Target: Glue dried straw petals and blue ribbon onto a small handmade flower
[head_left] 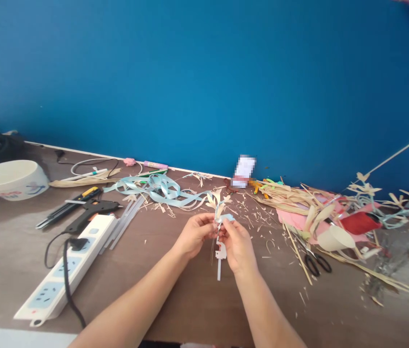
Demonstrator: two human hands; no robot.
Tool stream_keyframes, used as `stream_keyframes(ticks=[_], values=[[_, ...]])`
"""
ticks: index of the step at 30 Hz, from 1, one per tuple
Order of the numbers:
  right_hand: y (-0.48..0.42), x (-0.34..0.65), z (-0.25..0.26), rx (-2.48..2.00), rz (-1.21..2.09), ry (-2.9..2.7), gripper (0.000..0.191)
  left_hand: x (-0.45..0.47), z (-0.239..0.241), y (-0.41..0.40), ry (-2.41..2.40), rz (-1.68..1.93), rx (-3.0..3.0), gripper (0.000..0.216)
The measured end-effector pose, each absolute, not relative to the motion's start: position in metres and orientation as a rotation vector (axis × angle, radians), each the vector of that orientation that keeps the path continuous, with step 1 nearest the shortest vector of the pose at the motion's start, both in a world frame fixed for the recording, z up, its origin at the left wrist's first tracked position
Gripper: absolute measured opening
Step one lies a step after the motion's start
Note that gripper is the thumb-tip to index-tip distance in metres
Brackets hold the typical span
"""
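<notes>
My left hand (196,235) pinches the base of a small flower (217,202) made of pale dried-husk petals, just above the table's middle. Thin wire-like stems hang down below its fingers. Close beside it, my right hand (239,243) is closed on a light blue ribbon (228,217) at the flower's base. The fingertips of both hands nearly meet, and they partly hide the join. Under the hands is a small white and red piece (220,250) with a translucent stick (219,269) pointing toward me; what it is I cannot tell.
To the left are a power strip (81,261), a black glue gun (91,212), a utility knife (68,208), glue sticks (128,220) and a white bowl (12,179). Blue ribbon (161,188) lies behind. Scissors (316,263), husk strips (291,198) and a red spool (359,223) lie right.
</notes>
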State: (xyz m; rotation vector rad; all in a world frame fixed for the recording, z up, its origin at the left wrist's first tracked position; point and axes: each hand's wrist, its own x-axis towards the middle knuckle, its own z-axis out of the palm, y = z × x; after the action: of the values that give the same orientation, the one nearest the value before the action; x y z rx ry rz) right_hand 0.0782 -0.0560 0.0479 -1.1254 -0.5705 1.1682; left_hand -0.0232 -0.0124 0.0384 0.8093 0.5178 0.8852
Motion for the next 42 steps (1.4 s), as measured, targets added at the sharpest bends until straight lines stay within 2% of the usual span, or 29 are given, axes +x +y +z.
stream_keyframes(ticks=[6,13,20,24,31,42], values=[[-0.054,0.073,0.043,-1.168,1.056,-0.557,0.02,-0.021,0.038,-0.014,0.594,0.915,0.864,0.028],[-0.055,0.071,0.037,-1.236,0.814,-0.797,0.018,-0.019,0.041,-0.015,0.648,0.972,0.933,0.027],[-0.061,0.074,0.045,-1.475,0.204,-1.284,0.01,-0.017,0.038,-0.016,0.689,0.987,0.984,0.028],[-0.062,0.075,0.047,-1.494,0.015,-1.454,0.012,-0.017,0.034,-0.016,0.716,1.03,1.055,0.026],[-0.067,0.079,0.053,-1.565,-0.113,-1.67,0.018,-0.019,0.032,-0.015,0.701,1.052,1.178,0.022],[-0.07,0.081,0.057,-1.577,-0.054,-1.704,0.023,-0.019,0.036,-0.018,0.564,0.985,0.998,0.019]])
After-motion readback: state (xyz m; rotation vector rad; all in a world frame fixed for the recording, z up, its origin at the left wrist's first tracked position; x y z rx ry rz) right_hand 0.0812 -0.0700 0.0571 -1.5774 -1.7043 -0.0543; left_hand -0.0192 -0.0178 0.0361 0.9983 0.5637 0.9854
